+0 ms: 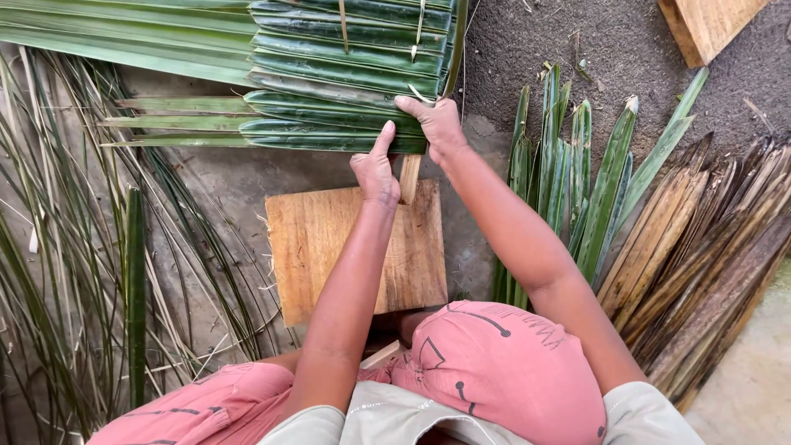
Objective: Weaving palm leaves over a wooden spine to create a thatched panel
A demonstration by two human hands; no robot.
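Both arms reach straight forward from the pink-clad knees, over a flat, pale brown wooden board [329, 247] lying on the ground. Just beyond the board's far edge lies a panel of long green palm leaves folded side by side over a thin wooden stick [338, 82], its leaf tips spreading away to the left of the board.

The left hand [376, 169] rests at the board's far edge, wrist bent slightly, index finger stretched upward and pressing on the lowest leaf of the panel; its grip is apart, with nothing clasped. The right hand [437, 125] sits just right of it, palm down, fingers curled over the panel's lower right corner and thumb beneath the leaf edge, so its grip is clamped on the folded leaves. The end of the stick [409, 177] pokes out between the two hands, above the board.

Right of the board stands a bundle of cut green leaf strips [577, 181], and further right a stack of dry brown leaf strips [700, 255]. Left of the board, thin leaf ribs [74, 272] lie scattered.
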